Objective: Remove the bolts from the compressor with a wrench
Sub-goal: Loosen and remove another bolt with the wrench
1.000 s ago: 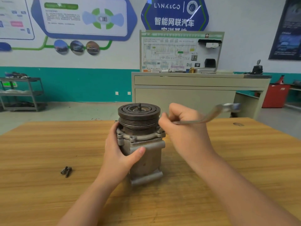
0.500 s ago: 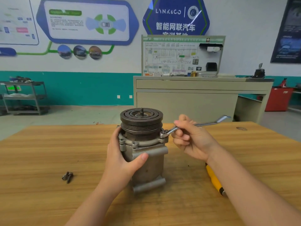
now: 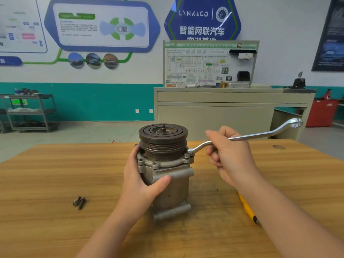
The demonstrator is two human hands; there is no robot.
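Automotive training workshop. Lynk & Co wall sign (image 3: 202,17) with Chinese text, connected-car infographic posters (image 3: 100,27), wiring-diagram trainer board (image 3: 208,66) on beige cabinet (image 3: 223,108), metal parts trolley (image 3: 31,112), red bin (image 3: 322,112), wooden desk (image 3: 55,174), teal-banded wall (image 3: 104,101).

Blue hexagonal wall sign (image 3: 202,19), behind far edge of desk: "LYNK&CO" in white, round emblem beside it, emblem lettering too small to read. Below: white Chinese characters "智能网联汽车"; second line cut off by wiring-diagram board (image 3: 209,65). Board print, wall panels (image 3: 101,25), dark poster (image 3: 330,34): text illegible.
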